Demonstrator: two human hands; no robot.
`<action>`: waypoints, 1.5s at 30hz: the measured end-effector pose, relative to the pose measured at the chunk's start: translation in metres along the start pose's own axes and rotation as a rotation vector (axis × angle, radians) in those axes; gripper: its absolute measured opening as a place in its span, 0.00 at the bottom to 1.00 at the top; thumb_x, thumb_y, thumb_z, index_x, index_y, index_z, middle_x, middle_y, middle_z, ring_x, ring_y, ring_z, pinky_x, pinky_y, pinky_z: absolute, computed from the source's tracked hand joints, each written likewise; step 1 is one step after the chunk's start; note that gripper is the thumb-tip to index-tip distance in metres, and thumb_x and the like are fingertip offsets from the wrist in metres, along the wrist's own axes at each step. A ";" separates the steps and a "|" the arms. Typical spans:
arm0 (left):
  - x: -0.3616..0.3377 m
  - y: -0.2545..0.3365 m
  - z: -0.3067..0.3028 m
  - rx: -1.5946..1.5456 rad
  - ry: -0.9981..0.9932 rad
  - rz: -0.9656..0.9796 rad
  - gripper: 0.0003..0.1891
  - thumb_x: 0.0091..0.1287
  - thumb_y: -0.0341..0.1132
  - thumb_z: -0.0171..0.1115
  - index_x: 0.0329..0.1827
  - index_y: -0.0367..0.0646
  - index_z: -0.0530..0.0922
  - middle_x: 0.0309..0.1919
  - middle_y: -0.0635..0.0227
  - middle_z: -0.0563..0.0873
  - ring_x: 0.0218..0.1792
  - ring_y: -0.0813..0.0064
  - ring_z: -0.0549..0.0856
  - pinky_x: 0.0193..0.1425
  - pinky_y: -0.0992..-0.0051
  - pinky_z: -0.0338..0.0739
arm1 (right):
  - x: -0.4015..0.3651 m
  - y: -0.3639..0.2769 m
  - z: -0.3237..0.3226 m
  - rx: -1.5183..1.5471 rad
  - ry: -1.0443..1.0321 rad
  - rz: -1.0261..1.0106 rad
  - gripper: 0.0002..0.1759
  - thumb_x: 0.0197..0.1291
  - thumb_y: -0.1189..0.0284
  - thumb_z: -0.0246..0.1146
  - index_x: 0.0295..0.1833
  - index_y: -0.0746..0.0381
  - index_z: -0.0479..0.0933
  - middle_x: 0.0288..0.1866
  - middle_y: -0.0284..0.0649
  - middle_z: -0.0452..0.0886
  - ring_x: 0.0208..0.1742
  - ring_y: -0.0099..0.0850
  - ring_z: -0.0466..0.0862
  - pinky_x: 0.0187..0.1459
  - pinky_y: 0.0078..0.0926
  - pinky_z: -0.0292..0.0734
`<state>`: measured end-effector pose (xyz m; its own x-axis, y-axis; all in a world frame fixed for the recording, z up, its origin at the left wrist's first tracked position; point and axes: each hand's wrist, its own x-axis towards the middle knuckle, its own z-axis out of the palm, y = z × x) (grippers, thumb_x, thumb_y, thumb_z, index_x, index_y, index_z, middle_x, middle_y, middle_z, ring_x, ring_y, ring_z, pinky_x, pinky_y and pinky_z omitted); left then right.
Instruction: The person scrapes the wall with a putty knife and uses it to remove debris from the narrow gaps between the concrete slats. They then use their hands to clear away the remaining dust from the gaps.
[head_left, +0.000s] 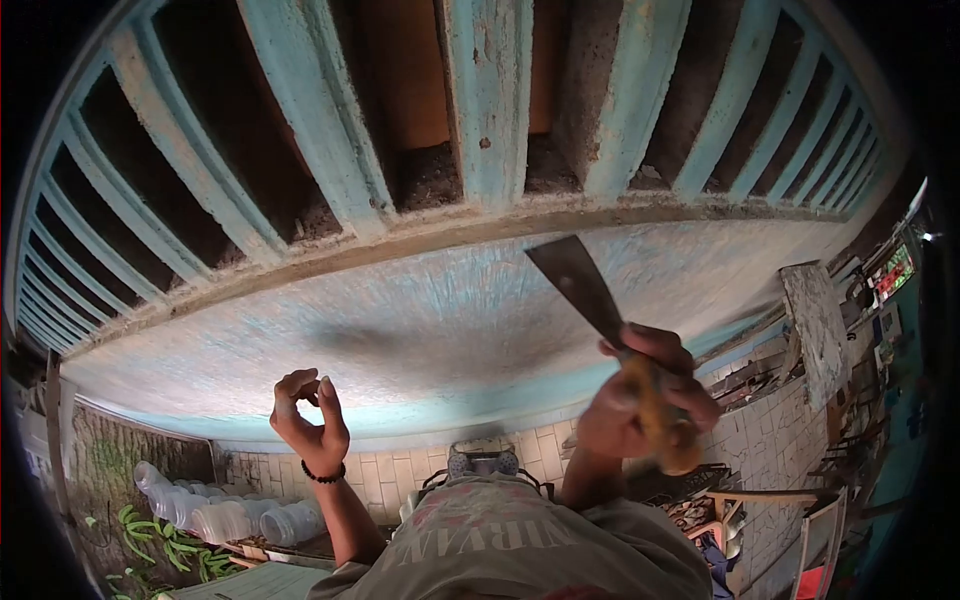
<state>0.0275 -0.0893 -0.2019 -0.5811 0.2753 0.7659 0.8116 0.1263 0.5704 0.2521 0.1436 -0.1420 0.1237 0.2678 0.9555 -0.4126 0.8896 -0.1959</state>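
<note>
Two hands are raised before a pale blue wall (pixel 400 330) below slatted shutters (pixel 480 100). The right hand (pixel 640 405) is clenched around the yellow handle of a scraper (pixel 580 285), its blade up against the wall; the left hand (pixel 308 420) is empty, fingers loosely curled, with a black bracelet (pixel 322 475) at the wrist. Shirt (pixel 520 545) lettering, seen inverted, reads "NIRVAN".
</note>
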 end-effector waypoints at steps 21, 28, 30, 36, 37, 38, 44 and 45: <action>-0.012 0.001 -0.020 -0.037 0.059 -0.023 0.06 0.72 0.30 0.66 0.44 0.35 0.83 0.29 0.63 0.84 0.24 0.79 0.75 0.31 0.75 0.69 | 0.027 -0.008 0.040 -0.098 0.038 0.018 0.20 0.71 0.78 0.69 0.60 0.64 0.66 0.52 0.61 0.83 0.47 0.37 0.88 0.46 0.25 0.88; -0.010 0.006 -0.013 -0.045 0.032 0.002 0.06 0.71 0.31 0.67 0.44 0.37 0.83 0.28 0.63 0.85 0.24 0.76 0.78 0.29 0.75 0.70 | 0.020 0.008 0.044 -0.134 -0.071 0.020 0.23 0.66 0.79 0.73 0.60 0.64 0.70 0.53 0.56 0.85 0.50 0.38 0.87 0.48 0.30 0.85; -0.009 0.008 -0.013 -0.055 0.017 0.012 0.06 0.71 0.30 0.67 0.44 0.37 0.84 0.28 0.63 0.85 0.24 0.75 0.78 0.29 0.75 0.70 | 0.023 0.014 0.047 -0.144 -0.114 -0.005 0.24 0.65 0.79 0.74 0.60 0.63 0.70 0.54 0.56 0.85 0.49 0.39 0.87 0.48 0.30 0.85; -0.010 0.009 -0.018 -0.043 0.023 0.002 0.05 0.71 0.30 0.67 0.43 0.37 0.84 0.28 0.63 0.84 0.24 0.75 0.78 0.29 0.75 0.69 | 0.042 0.007 0.052 -0.123 0.017 -0.118 0.19 0.75 0.75 0.65 0.62 0.63 0.63 0.55 0.60 0.82 0.47 0.35 0.89 0.47 0.25 0.89; -0.010 0.009 -0.019 -0.037 0.025 0.003 0.05 0.71 0.30 0.67 0.42 0.37 0.84 0.28 0.63 0.84 0.24 0.75 0.78 0.29 0.75 0.69 | 0.041 0.003 0.049 -0.115 0.029 -0.113 0.19 0.75 0.75 0.65 0.62 0.64 0.63 0.56 0.60 0.82 0.47 0.35 0.89 0.46 0.24 0.89; -0.012 0.008 -0.021 -0.030 0.028 0.003 0.05 0.71 0.30 0.66 0.42 0.37 0.84 0.27 0.64 0.84 0.24 0.75 0.78 0.29 0.74 0.69 | 0.040 0.000 0.047 -0.106 0.040 -0.108 0.19 0.75 0.75 0.65 0.62 0.64 0.63 0.57 0.61 0.81 0.47 0.35 0.89 0.45 0.23 0.89; -0.012 0.010 -0.022 -0.027 0.031 -0.023 0.04 0.71 0.29 0.66 0.41 0.37 0.84 0.27 0.64 0.85 0.25 0.73 0.78 0.29 0.73 0.69 | 0.029 0.005 0.047 -0.134 -0.021 -0.035 0.20 0.67 0.77 0.72 0.58 0.65 0.72 0.51 0.53 0.83 0.51 0.40 0.88 0.44 0.27 0.86; -0.012 0.010 -0.022 -0.025 0.026 -0.016 0.04 0.71 0.29 0.66 0.41 0.37 0.84 0.27 0.64 0.85 0.25 0.72 0.78 0.29 0.73 0.69 | 0.030 0.008 0.048 -0.151 -0.055 -0.037 0.20 0.66 0.77 0.73 0.58 0.65 0.72 0.51 0.53 0.83 0.51 0.40 0.88 0.45 0.27 0.86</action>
<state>0.0413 -0.1124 -0.1983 -0.5954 0.2487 0.7640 0.8008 0.1069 0.5893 0.2095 0.1411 -0.1042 0.0851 0.2169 0.9725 -0.2676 0.9451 -0.1874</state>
